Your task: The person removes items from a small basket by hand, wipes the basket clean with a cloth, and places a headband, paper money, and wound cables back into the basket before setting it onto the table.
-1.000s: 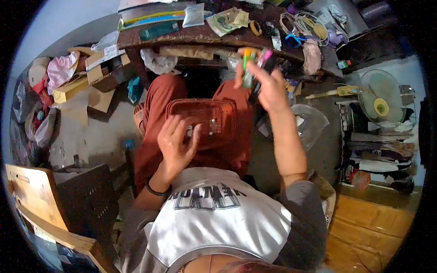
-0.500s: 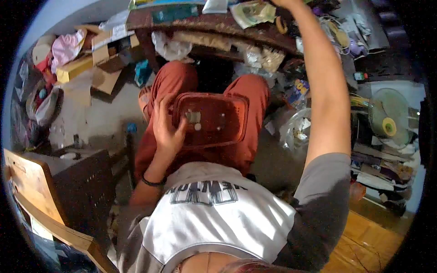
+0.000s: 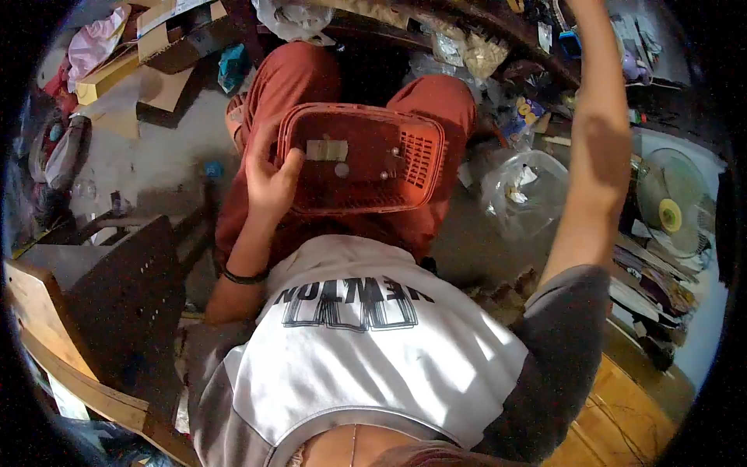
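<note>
A red plastic basket (image 3: 424, 159) rests across my thighs, its slotted end wall on the right. My left hand (image 3: 272, 179) grips its left rim, with the thumb over the edge and the other fingers hidden behind the wall. Inside lie a small pale rectangular piece (image 3: 327, 150), a round pale piece (image 3: 341, 169) and a few tiny shiny bits (image 3: 395, 152) that I cannot name. My right forearm (image 3: 599, 140) stretches forward to the upper right, and the hand itself is cut off by the top edge of the view.
Opened cardboard boxes (image 3: 167, 86) and a pink cloth (image 3: 95, 45) lie at the upper left. A clear plastic bag (image 3: 521, 191) sits on the floor right of my knee. Further right stands a fan (image 3: 671, 206). A wooden chair (image 3: 54, 327) is at the lower left.
The view has tilted down, so the basket and my knees appear higher. My right arm has shifted rightward, and its hand has left the frame. My left hand keeps its hold on the basket.
</note>
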`<action>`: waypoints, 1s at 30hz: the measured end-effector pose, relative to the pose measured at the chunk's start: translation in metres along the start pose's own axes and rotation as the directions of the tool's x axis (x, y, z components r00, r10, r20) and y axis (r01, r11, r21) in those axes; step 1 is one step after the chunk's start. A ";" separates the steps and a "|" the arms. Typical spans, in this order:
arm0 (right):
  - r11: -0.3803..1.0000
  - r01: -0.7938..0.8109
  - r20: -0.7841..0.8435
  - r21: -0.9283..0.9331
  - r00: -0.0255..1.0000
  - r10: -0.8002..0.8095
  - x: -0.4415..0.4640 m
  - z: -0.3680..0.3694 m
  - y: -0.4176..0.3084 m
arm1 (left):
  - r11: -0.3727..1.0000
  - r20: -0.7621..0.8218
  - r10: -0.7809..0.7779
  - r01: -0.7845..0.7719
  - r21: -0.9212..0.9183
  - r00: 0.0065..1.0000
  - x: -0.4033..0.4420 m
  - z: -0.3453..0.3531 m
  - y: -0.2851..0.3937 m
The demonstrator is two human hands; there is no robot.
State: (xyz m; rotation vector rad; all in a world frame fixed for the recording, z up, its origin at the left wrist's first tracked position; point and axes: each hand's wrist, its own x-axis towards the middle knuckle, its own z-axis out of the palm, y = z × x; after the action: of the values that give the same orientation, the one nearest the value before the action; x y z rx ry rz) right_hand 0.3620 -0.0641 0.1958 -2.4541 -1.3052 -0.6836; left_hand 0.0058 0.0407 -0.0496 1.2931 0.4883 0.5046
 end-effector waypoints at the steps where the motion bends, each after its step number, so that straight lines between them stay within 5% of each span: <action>1: 0.999 -0.015 0.043 0.038 0.999 0.013 -0.023 -0.016 -0.028 | 1.000 -0.003 -0.001 0.001 -0.027 1.000 0.000 0.000 -0.002; 2: 0.997 -0.033 0.088 0.076 0.996 0.026 -0.051 -0.027 -0.050 | 0.996 0.027 0.083 -0.083 0.023 0.996 0.002 0.002 0.000; 3: 0.988 -0.128 0.269 -0.092 0.952 0.148 -0.092 -0.030 -0.062 | 0.996 0.022 0.081 -0.081 0.033 0.997 0.001 0.003 0.001; 4: 0.924 -0.196 0.317 0.328 0.944 0.088 -0.127 -0.025 -0.091 | 0.996 0.018 0.081 -0.082 0.044 0.997 0.000 0.004 0.001; 5: 0.915 -0.063 0.402 0.399 0.909 -0.113 -0.160 -0.017 -0.102 | 0.995 0.015 0.084 -0.085 0.054 0.996 0.000 0.006 -0.001; 7: 0.945 0.193 0.550 0.265 0.775 -0.313 -0.218 0.006 -0.123 | 0.990 0.025 0.102 -0.104 0.093 0.994 0.000 0.006 -0.003; 12: 0.923 0.384 0.739 -0.001 0.622 -0.258 -0.279 0.059 -0.128 | 0.995 0.029 0.089 -0.090 0.042 0.996 0.000 0.012 -0.001; 15: 0.959 0.231 0.642 0.165 0.713 -0.282 -0.275 0.053 -0.122 | 0.977 0.033 0.175 -0.177 0.117 0.984 0.000 0.010 -0.003; 16: 0.950 0.021 0.621 0.311 0.752 -0.220 -0.273 0.047 -0.121 | 0.971 0.026 0.193 -0.195 0.138 0.981 0.000 0.010 -0.004; 18: 0.744 -0.376 0.614 0.553 0.787 -0.059 -0.269 0.035 -0.119 | 0.981 0.009 0.162 -0.162 0.107 0.987 0.002 0.008 -0.008; 20: 0.468 -0.513 0.591 0.720 0.806 -0.027 -0.277 0.034 -0.111 | 0.998 0.005 0.059 -0.059 0.003 0.998 0.001 0.007 -0.011; 22: 0.219 -0.596 0.604 0.773 0.796 0.036 -0.283 0.027 -0.108 | 0.998 -0.013 0.046 -0.046 0.033 0.999 0.000 0.006 -0.011; 24: 0.186 -0.703 0.704 0.686 0.706 0.072 -0.295 0.016 -0.102 | 0.985 -0.107 0.121 -0.106 0.136 0.987 0.005 -0.008 -0.047; 25: 0.171 -0.748 0.745 0.641 0.660 0.095 -0.302 0.008 -0.097 | 0.989 0.023 0.052 -0.055 0.137 0.998 0.004 -0.005 -0.019; 26: 0.065 -0.756 0.739 0.652 0.652 0.170 -0.315 0.003 -0.094 | 0.936 -0.017 0.204 -0.190 0.296 0.979 0.008 -0.013 -0.049; 27: -0.039 -0.747 0.731 0.663 0.636 0.249 -0.327 0.000 -0.096 | 0.987 -0.040 0.119 -0.114 0.108 0.992 0.010 -0.016 -0.059; 29: -0.364 -0.673 0.765 0.644 0.572 0.295 -0.353 -0.014 -0.093 | 0.988 0.058 0.078 -0.085 0.131 0.995 0.010 -0.022 -0.047; 30: -0.389 -0.691 0.793 0.609 0.510 0.335 -0.371 -0.016 -0.085 | 0.998 0.035 -0.037 0.039 -0.040 0.999 0.006 -0.019 -0.033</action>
State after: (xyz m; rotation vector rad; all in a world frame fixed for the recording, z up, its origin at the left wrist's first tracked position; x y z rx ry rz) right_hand 0.1087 -0.2840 0.0162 -1.3486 -0.0367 0.7961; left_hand 0.0013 0.0525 -0.0861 1.2491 0.4709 0.4578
